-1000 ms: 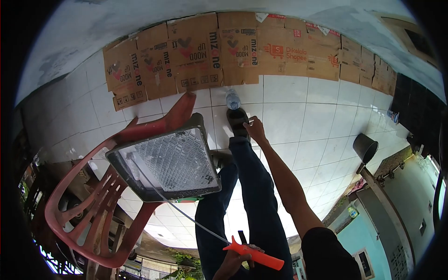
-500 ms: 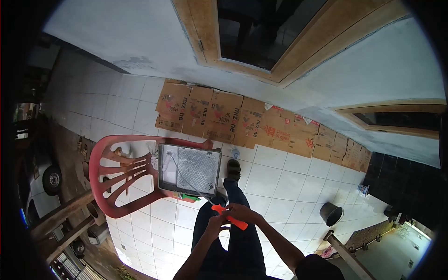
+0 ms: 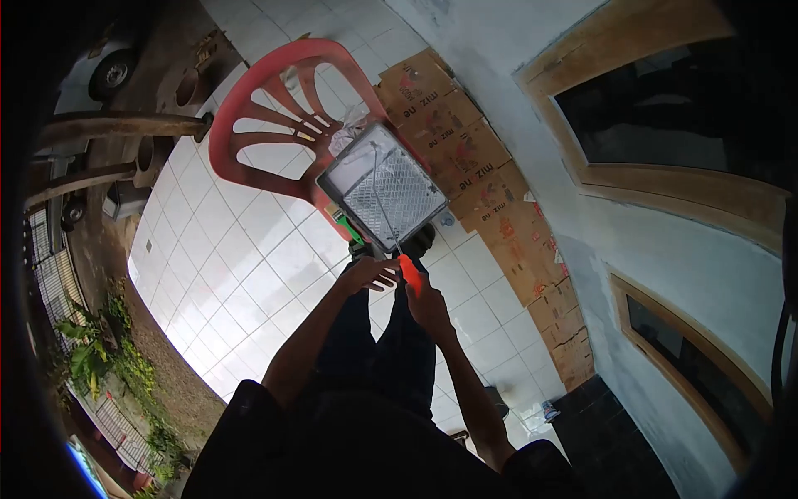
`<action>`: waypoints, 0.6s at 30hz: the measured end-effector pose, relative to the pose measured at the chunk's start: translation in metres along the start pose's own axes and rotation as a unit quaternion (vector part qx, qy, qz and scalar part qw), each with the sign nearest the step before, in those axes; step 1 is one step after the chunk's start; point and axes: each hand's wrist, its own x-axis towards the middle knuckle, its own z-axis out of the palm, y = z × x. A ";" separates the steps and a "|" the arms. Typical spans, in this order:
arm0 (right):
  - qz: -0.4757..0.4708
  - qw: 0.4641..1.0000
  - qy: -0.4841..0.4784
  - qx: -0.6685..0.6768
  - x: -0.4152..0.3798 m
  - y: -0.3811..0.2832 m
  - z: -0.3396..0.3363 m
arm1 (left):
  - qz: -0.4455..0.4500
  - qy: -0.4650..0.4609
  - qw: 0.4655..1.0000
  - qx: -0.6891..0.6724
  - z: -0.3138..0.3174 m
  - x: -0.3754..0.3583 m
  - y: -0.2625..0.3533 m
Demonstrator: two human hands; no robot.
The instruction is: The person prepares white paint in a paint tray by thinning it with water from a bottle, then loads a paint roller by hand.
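Observation:
My right hand (image 3: 429, 313) is closed around the orange handle (image 3: 411, 274) of a paint roller. Its thin metal rod (image 3: 383, 185) runs up over a dark-rimmed paint tray (image 3: 427, 172) with a ribbed slope and a whitish well. The roller head is hard to make out against the pale well. Beside the handle, my left hand (image 3: 371, 274) has its fingers stretched out and apart, holding nothing. The tray rests on the seat of a red plastic chair (image 3: 223, 150). A green-handled tool (image 3: 349, 227) lies along the tray's near left side.
Flattened cardboard (image 3: 490, 208) covers the white tiles (image 3: 249, 249) along the wall (image 3: 573, 224). Wood-framed windows (image 3: 657, 125) are on the right. A crumpled whitish cloth or bag (image 3: 349, 129) sits at the tray's back corner. A dark bucket (image 3: 496, 402) stands near my right forearm.
My view has turned, so the chair and tray appear higher and rotated. My left hand has come off the roller handle; my right hand now grips it, with the handle pointing toward the tray.

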 end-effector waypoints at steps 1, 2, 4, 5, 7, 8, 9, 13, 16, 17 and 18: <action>0.015 1.000 0.003 -0.013 -0.001 -0.005 -0.004 | 0.020 0.005 1.000 0.004 -0.009 -0.001 0.002; 0.030 0.999 0.007 -0.026 -0.003 -0.008 -0.007 | 0.039 0.010 0.999 0.008 -0.016 -0.003 0.003; 0.039 0.997 -0.009 -0.059 -0.001 -0.010 -0.009 | 0.049 0.011 0.998 0.028 -0.040 -0.002 0.005; 0.040 0.997 -0.004 -0.067 -0.002 -0.009 -0.010 | 0.059 0.033 0.998 0.004 -0.054 0.007 -0.003; 0.061 0.994 -0.019 -0.084 -0.001 -0.005 -0.012 | 0.080 0.094 0.992 -0.033 -0.086 0.033 -0.019; 0.069 0.993 -0.033 -0.091 -0.004 -0.005 -0.013 | 0.089 0.131 0.986 -0.047 -0.099 0.048 -0.031; 0.044 0.993 -0.019 -0.106 -0.005 -0.007 -0.017 | 0.090 0.158 0.981 -0.063 -0.114 0.061 -0.038; -0.017 0.982 -0.002 -0.189 -0.001 -0.005 -0.027 | 0.066 0.274 0.944 -0.173 -0.153 0.107 -0.043; -0.058 0.968 0.005 -0.243 -0.001 0.008 -0.027 | 0.047 0.324 0.931 -0.161 -0.175 0.139 -0.052; -0.056 0.965 0.001 -0.254 -0.002 0.007 -0.029 | 0.064 0.348 0.925 -0.139 -0.178 0.147 -0.055; -0.057 0.962 0.002 -0.266 0.003 0.005 -0.030 | 0.086 0.373 0.917 -0.116 -0.182 0.157 -0.053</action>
